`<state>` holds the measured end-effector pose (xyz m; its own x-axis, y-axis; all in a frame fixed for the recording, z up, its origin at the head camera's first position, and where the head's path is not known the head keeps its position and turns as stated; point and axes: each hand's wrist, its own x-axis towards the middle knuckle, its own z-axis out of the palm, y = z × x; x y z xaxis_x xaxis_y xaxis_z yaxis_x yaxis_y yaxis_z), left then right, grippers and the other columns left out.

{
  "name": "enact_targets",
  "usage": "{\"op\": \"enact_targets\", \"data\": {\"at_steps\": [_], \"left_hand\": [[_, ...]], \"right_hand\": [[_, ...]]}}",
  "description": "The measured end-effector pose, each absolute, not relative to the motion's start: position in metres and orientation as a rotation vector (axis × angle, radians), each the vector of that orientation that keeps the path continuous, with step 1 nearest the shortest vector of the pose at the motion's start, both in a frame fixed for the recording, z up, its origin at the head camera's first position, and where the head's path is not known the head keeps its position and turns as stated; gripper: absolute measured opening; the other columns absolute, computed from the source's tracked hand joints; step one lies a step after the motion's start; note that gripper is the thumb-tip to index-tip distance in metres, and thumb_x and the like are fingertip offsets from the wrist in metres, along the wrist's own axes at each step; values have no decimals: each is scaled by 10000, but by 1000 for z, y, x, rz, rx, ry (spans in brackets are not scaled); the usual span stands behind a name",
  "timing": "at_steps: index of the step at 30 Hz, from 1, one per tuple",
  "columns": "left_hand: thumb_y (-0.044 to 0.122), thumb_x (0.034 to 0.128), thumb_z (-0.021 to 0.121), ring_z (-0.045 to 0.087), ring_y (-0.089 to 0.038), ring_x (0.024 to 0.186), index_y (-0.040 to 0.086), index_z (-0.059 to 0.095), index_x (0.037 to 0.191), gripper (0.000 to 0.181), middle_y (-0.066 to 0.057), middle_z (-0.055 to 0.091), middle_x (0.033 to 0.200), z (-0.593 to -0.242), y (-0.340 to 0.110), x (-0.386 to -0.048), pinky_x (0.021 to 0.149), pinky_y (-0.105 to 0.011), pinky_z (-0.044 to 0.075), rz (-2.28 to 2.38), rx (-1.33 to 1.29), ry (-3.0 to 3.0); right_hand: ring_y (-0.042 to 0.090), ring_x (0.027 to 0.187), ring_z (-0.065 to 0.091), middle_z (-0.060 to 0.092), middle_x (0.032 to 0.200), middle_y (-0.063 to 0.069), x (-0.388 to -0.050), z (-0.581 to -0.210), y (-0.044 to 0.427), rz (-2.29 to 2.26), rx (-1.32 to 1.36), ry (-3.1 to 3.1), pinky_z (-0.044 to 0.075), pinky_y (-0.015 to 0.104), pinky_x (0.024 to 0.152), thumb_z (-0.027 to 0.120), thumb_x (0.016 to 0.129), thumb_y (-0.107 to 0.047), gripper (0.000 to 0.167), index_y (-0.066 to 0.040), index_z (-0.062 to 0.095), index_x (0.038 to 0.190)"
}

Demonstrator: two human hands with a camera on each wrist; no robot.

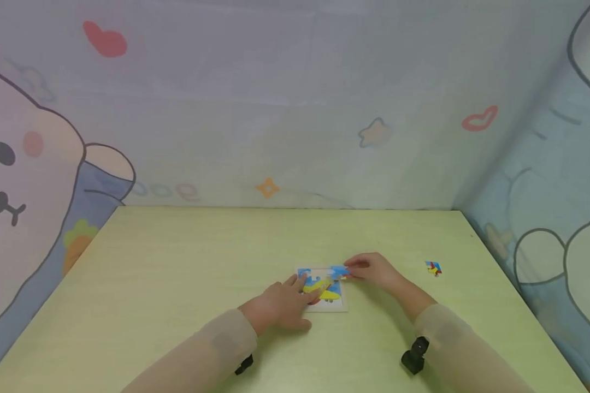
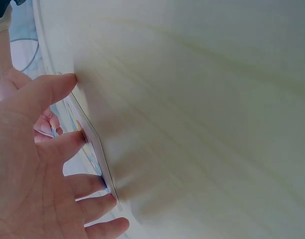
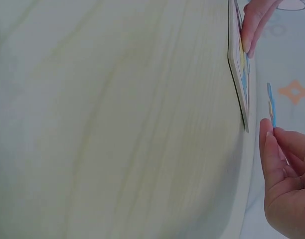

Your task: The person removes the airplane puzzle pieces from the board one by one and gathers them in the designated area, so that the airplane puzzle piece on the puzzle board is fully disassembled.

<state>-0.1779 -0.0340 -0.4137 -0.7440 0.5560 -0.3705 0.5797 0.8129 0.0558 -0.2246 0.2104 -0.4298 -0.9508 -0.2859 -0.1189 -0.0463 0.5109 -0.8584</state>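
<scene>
On the pale yellow-green wooden worktop (image 1: 177, 262), near its front middle: one flat, square, white-bordered picture puzzle (image 1: 331, 308), yellow figure on blue, its left part hidden beneath the left hand (image 1: 286, 304). Left grip: wide, fingers spread, resting on the puzzle. Right hand (image 1: 372, 268): grip narrow, fingertips pinching one thin blue puzzle piece (image 1: 339, 272) at the puzzle's far right corner; print hard to make out. Further right, apart: one small blue, red and yellow puzzle piece (image 1: 434, 267). Cream sleeves (image 1: 206, 346): cut off below.
</scene>
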Motion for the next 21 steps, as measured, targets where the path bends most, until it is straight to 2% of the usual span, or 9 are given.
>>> {"op": "enact_targets", "data": {"at_steps": [15, 21], "left_hand": [[491, 844, 548, 189, -278, 1390, 334, 302, 1462, 684, -91, 179, 1536, -415, -33, -177, 1012, -456, 323, -114, 857, 2628], [499, 839, 548, 186, -272, 1392, 342, 300, 1461, 688, -84, 177, 1538, -414, -34, -178, 1013, -449, 323, -125, 842, 2637]], "right_hand": [[198, 898, 607, 649, 1026, 124, -218, -428, 237, -1382, -154, 2568, 517, 308, 764, 608, 886, -39, 226, 41, 648, 1093], [210, 911, 627, 633, 1075, 182, -220, -425, 247, -1436, -144, 2543, 518, 315, 775, 596, 892, -31, 242, 77, 625, 1107]]}}
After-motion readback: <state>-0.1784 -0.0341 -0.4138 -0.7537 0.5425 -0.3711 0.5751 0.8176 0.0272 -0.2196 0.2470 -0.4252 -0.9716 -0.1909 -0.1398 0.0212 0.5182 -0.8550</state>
